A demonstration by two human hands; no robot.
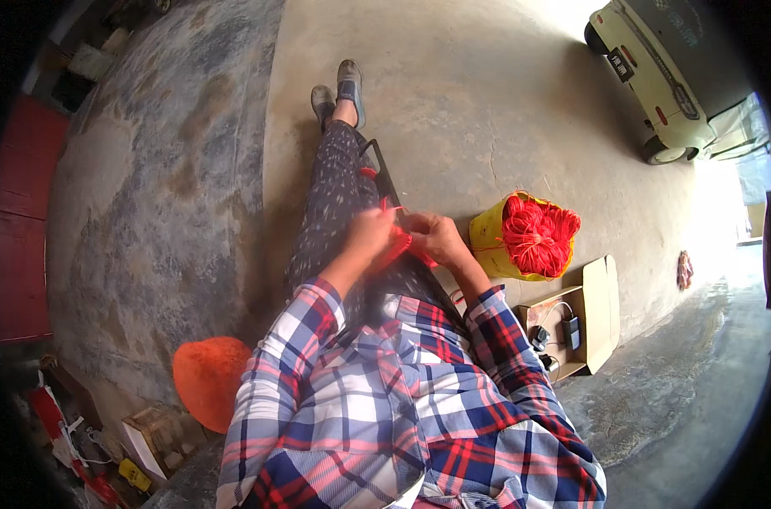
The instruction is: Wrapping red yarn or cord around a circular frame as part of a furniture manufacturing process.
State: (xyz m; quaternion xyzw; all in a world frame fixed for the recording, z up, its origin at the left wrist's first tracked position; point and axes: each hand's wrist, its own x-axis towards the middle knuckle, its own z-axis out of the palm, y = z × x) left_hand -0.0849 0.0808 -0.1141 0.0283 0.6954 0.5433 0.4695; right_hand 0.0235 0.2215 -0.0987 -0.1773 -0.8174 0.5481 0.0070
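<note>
My left hand [370, 233] is closed on red cord [397, 246] above my lap, a little smeared by motion. Close beside it, my right hand [439, 240] pinches the same red cord, its fingers bent inward. A short red end sticks up between the two hands. Under them a dark narrow bar or frame [385, 174] slants along my patterned trousers, with a bit of red on it near the far end. To the right stands a yellow bucket [485, 233] heaped with a bundle of red cord [538, 233].
An open cardboard box [602, 314] with black devices and a cable lies right of my elbow. An orange round object [207, 382] is by my left arm, near a wooden crate [161, 437]. A pale vehicle [657, 76] is parked at the far right.
</note>
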